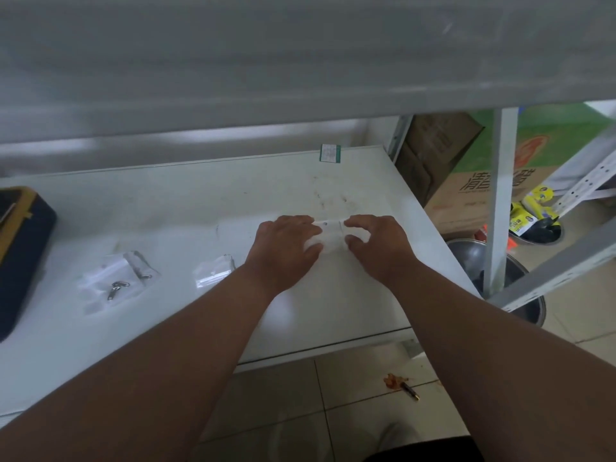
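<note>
Forearms (186,345) stretched forward | left hand (286,243) pinches white packet (330,232) | right hand (376,243) pinches its other end

You face a white table (166,201) | grey shelf board (300,61) low overhead, blurred | beige tiled floor (333,411) below, pen (410,391) lying on it | your right: grey rack upright (500,195), cardboard boxes (466,201), metal basin (466,258) | soft light, faint glare on table

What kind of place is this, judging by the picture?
Probably a storeroom or small workshop: white metal shelving, cardboard boxes on the floor, and clear bags of small metal parts on the shelf.
</note>
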